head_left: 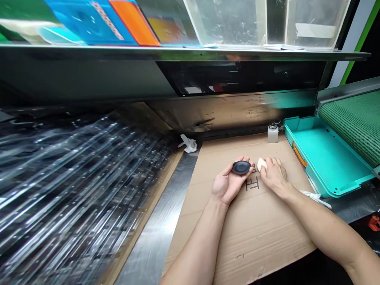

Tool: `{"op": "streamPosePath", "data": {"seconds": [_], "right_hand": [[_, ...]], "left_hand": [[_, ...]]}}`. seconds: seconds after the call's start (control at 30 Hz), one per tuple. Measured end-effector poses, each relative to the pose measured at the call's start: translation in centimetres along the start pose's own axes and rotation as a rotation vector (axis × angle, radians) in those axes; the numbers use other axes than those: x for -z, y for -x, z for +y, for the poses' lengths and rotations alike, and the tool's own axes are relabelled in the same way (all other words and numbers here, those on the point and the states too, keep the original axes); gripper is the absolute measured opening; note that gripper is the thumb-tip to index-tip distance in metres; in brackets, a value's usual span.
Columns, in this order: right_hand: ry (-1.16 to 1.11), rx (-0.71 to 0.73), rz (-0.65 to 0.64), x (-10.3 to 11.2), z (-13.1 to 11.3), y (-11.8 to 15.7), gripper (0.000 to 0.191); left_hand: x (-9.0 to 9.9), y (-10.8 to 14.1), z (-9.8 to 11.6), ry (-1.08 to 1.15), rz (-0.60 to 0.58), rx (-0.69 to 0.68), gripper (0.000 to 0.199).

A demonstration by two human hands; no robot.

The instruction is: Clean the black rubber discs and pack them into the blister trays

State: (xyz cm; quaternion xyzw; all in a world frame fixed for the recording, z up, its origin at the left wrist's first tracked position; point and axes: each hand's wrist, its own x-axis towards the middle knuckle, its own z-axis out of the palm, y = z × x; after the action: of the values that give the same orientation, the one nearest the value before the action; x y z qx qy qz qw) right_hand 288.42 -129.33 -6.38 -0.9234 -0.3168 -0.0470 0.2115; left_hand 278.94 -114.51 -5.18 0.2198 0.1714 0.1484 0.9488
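A small black oval part (241,167) rests in my left hand (230,180), which is palm up with the fingers curled around its edges. To the right, my right hand (273,174) is palm down, its fingers closed on a small white pad (261,164). The two hands are a short way apart, above a cardboard sheet (267,225) with black printed marks. Beyond my right hand, a small bottle (273,133) with a metallic top stands at the far edge of the cardboard.
A teal tray (335,158) lies at the right beside a green conveyor belt (356,114). Stacked clear plastic trays (68,190) fill the left. White crumpled material (189,143) lies near the back. A metal shelf (184,53) with bins crosses above.
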Motion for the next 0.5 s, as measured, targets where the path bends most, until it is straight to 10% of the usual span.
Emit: {"op": "streamPosePath", "data": {"seconds": [0.5], "right_hand": [[0.061, 0.043, -0.042, 0.3, 0.2, -0.2, 0.021]], "left_hand": [[-0.6, 1.1, 0.5, 0.02, -0.003, 0.184, 0.064]]}}
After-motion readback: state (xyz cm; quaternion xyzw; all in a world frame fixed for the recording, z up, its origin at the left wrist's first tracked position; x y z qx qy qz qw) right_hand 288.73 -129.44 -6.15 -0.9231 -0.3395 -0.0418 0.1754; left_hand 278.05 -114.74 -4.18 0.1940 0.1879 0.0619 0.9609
